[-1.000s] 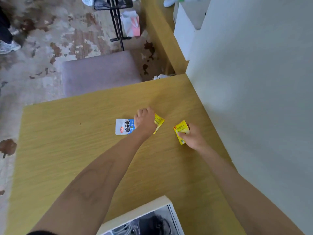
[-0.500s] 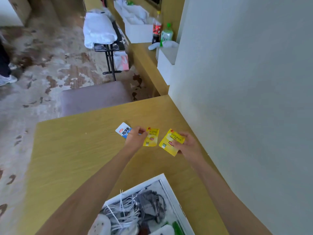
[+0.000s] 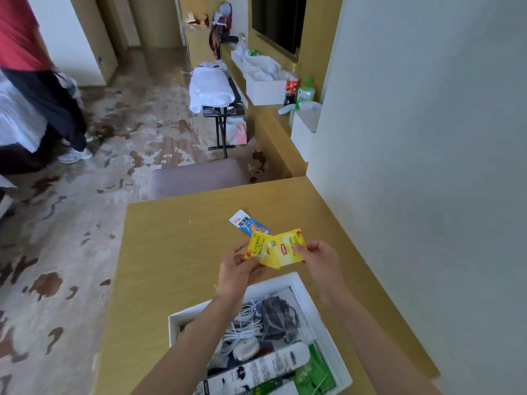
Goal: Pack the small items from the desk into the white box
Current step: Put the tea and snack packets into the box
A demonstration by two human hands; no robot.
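Together, my left hand (image 3: 238,269) and right hand (image 3: 319,260) pinch overlapping yellow Lipton tea sachets (image 3: 273,249) above the wooden desk (image 3: 171,252), just beyond the white box (image 3: 273,281); a blue-and-white sachet (image 3: 247,224) shows behind them.

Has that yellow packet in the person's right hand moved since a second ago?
Yes. The yellow packet lay on the desk by the wall; now the right hand holds it lifted, nearer the white box.

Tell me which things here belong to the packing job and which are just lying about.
Job: yellow paper tea sachets; blue-and-white flat packet; open white rectangular box.
Lying about: dark cola bottle; green plastic bottle; folded white bedding on a black rack; mauve padded stool.
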